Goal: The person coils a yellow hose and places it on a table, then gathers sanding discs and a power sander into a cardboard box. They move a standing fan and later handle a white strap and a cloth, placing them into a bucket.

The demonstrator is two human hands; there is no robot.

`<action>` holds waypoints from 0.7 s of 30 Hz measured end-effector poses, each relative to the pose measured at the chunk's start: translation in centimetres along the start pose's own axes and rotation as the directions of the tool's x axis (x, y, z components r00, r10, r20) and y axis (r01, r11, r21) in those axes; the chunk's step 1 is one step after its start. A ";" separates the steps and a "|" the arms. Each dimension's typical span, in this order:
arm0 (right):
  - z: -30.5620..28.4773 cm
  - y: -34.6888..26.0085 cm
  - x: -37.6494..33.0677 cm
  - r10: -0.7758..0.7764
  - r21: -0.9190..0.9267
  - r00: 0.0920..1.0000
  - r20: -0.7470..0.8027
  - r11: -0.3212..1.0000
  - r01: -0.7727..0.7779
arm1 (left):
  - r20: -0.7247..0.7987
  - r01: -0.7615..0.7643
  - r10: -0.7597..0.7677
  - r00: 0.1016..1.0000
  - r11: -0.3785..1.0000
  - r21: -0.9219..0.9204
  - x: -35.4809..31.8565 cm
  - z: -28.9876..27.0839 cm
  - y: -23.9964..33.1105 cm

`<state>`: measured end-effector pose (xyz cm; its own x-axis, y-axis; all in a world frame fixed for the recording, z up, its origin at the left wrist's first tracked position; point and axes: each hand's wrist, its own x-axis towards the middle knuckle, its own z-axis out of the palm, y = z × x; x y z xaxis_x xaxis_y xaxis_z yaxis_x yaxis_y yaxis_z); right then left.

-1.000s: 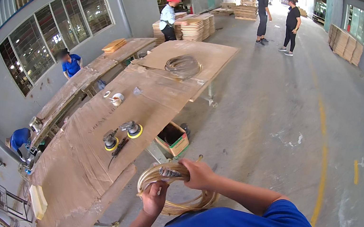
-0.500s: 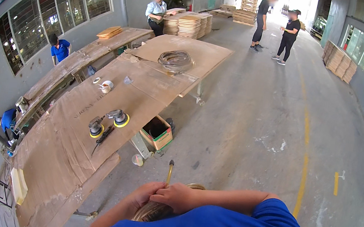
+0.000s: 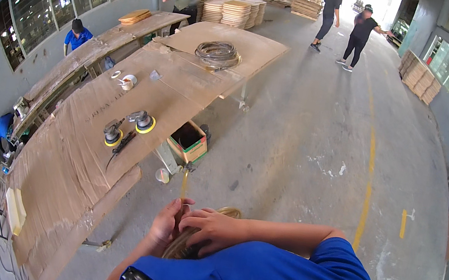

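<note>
Close to my body is a coil of clear yellowish hose, partly hidden behind my hands and sleeve. A free length of hose stands up from my hands and has a dark fitting at its tip. My left hand is closed around this length near its base. Beside it, my right hand bends its fingers over the coil and the hose, its fingertips close to the left hand.
To my left, a cardboard-covered table carries two sanders, another coiled hose and a small white cup. Under its edge stands an open box. Several people work or stand farther off. Stacked wooden panels lean on the right wall.
Both hands have shifted left in the view, and the upright hose end has moved left with them. My right hand's fingers are more spread over the coil. A distant person has stretched out an arm.
</note>
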<state>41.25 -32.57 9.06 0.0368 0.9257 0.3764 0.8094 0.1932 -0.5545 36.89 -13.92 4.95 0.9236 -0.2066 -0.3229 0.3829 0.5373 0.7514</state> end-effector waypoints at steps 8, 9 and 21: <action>0.9 0.2 0.7 -0.009 -0.078 1.000 -0.010 0.997 0.008 | -0.065 -0.073 0.064 0.996 0.988 -0.137 -0.3 -1.2 -0.8; 0.9 0.4 0.8 -0.023 -0.081 1.000 0.004 0.996 0.023 | -0.062 -0.064 0.055 0.997 0.988 -0.142 -0.4 -1.3 -0.9; 1.5 1.2 1.3 0.517 0.682 0.762 -0.389 0.718 -0.140 | -0.072 -0.207 0.209 0.975 0.978 0.037 -2.7 -0.4 0.6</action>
<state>41.41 -30.61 7.77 0.6746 0.6795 0.2886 0.1764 0.2313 -0.9568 34.60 -12.70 5.99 0.9795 -0.0306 -0.1993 0.1842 0.5378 0.8227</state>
